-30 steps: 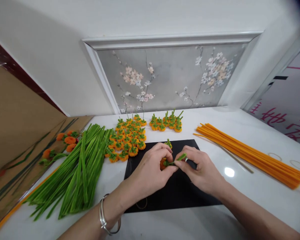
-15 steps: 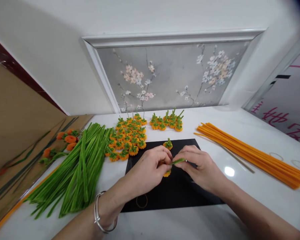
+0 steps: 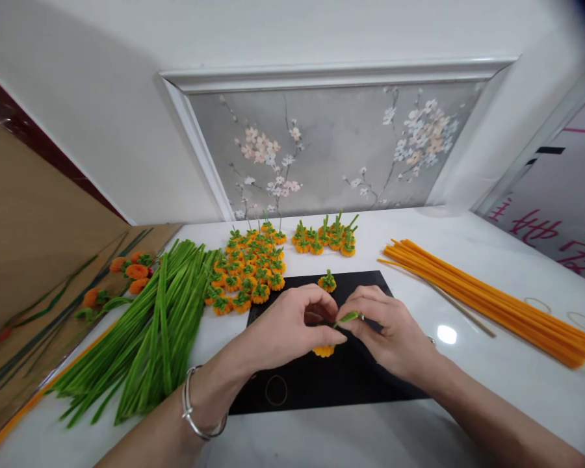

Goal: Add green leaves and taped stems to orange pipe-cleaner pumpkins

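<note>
Over the black mat [image 3: 292, 383], my right hand [image 3: 387, 325] pinches a short green fuzzy stem piece [image 3: 350, 317] between thumb and fingers. My left hand [image 3: 297, 325] is beside it with thumb and fingers parted, around the stem's other end, gripping nothing that shows. Just below my left thumb, an orange fuzzy piece [image 3: 324, 351] is partly covered by that hand. A small orange pumpkin-like piece with a green top [image 3: 327, 281] stands at the mat's back edge, beyond both hands.
Green fuzzy stems [image 3: 160, 331] lie left, beside many orange pieces with green tops [image 3: 248, 270]. Another such group [image 3: 326, 235] stands near the wall. Orange stems [image 3: 487, 299] lie right. Orange flowers [image 3: 137, 272] rest far left. A thin ring [image 3: 276, 390] lies on the mat.
My left thumb and fingers have opened apart. The orange piece below them now sits slightly lower and shows more. My right hand still pinches the green piece.
</note>
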{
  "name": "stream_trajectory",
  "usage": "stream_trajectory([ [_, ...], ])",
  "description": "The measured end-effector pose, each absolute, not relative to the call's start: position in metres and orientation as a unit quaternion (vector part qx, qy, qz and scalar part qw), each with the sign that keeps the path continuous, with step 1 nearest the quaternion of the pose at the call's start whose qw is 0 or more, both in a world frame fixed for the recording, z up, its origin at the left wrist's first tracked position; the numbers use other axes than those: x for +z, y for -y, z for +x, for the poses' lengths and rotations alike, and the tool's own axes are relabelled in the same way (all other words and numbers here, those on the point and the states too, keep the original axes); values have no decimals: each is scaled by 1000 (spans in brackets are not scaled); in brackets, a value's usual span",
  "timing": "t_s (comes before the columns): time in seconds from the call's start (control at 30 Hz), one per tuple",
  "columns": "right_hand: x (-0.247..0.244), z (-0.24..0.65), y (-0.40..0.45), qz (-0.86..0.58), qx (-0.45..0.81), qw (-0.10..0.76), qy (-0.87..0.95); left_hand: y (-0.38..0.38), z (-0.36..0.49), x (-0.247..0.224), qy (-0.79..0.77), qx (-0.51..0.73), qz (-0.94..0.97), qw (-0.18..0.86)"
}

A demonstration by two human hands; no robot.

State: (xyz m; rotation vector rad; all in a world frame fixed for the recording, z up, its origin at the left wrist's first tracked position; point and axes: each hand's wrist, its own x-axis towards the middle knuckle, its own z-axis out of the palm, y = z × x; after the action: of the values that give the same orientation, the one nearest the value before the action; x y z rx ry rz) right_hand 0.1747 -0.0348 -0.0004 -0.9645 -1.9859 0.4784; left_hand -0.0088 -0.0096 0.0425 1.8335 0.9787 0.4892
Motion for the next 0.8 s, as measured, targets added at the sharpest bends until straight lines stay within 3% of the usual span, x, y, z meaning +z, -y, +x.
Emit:
stream_trajectory([
  [0.17, 0, 176, 34, -401, 187, 421, 792, 15, -2, 38, -432, 237, 763, 418],
  [0.33, 2, 177, 34, -398, 202, 409, 796, 15, -5, 43, -441, 231, 752, 431],
  [0.8, 3, 174, 35, -360, 334, 425, 760, 6, -14, 46, -339, 152, 663, 650],
])
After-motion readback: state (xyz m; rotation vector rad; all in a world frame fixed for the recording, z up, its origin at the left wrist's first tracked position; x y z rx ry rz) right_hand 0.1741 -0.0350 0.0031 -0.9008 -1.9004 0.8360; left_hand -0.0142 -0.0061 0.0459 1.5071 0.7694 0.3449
